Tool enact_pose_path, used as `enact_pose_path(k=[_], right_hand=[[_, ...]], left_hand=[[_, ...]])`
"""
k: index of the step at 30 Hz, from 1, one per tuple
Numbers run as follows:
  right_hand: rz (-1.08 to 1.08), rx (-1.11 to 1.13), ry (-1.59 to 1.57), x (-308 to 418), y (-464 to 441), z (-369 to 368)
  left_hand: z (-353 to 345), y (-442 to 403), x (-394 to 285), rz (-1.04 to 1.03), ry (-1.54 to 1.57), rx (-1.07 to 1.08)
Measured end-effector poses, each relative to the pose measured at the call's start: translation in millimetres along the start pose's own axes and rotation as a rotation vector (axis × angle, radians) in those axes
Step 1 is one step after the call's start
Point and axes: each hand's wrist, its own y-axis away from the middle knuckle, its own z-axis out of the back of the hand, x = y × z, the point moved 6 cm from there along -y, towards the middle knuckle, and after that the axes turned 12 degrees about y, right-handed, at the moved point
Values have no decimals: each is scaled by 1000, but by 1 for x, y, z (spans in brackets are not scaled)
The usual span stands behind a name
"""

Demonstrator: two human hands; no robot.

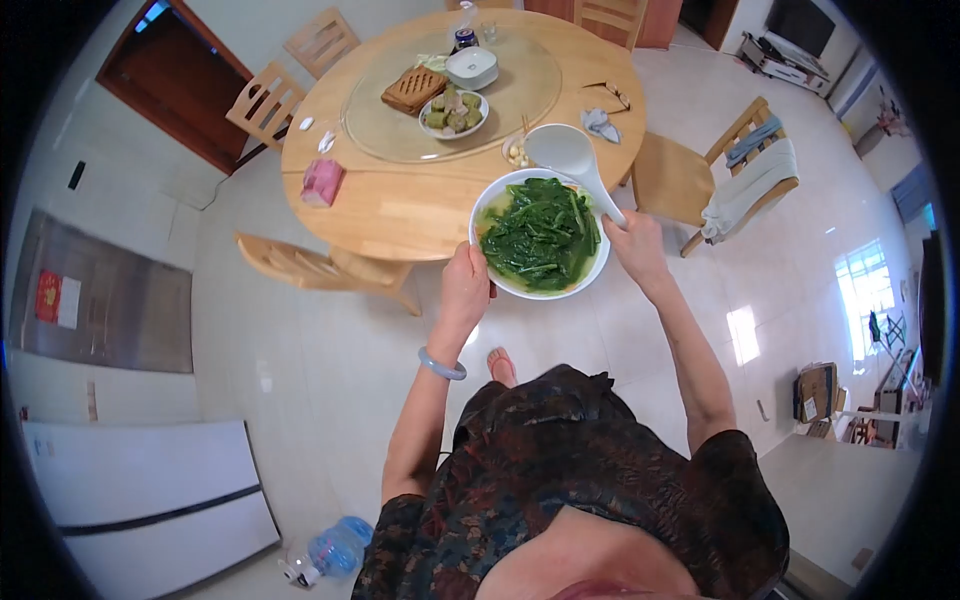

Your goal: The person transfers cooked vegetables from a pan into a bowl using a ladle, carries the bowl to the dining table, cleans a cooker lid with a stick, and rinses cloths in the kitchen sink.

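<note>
A white bowl (608,262) of cooked leafy greens (540,232) in broth is in front of me, near the table's front edge. My left hand (464,285) is closed on the bowl's left rim, the thumb upward. In my right hand (636,245) is the handle of a big white ladle (562,150), its round scoop out past the bowl's far rim. This hand is also against the bowl's right side; whether it grips the rim too, I cannot tell. Partly behind the ladle, a small bowl of pale pieces (517,153) sits on the table.
The round wooden table (400,215) bears a glass turntable (385,135), a plate of green and pale food (453,115), stacked white dishes (472,68), a woven trivet (412,90), a pink tissue pack (322,183) and glasses (612,95). Wooden chairs (670,178) stand around it.
</note>
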Motion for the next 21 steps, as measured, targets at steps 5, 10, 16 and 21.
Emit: enact_pose_path(k=[5,10,16,21], right_hand=[[-36,-86,36,-10,-64,-18],[-223,-10,35,-29,-161,-50],[-175,-59,120,-76,-264,-84],[-235,66,89,-109,-352,-124]], left_hand=[[-12,-94,-4,-23,-24,126],[-34,-216,5,-38,-1,205],[-83,-324,35,59,73,244],[-112,-420,80,-62,-25,173]])
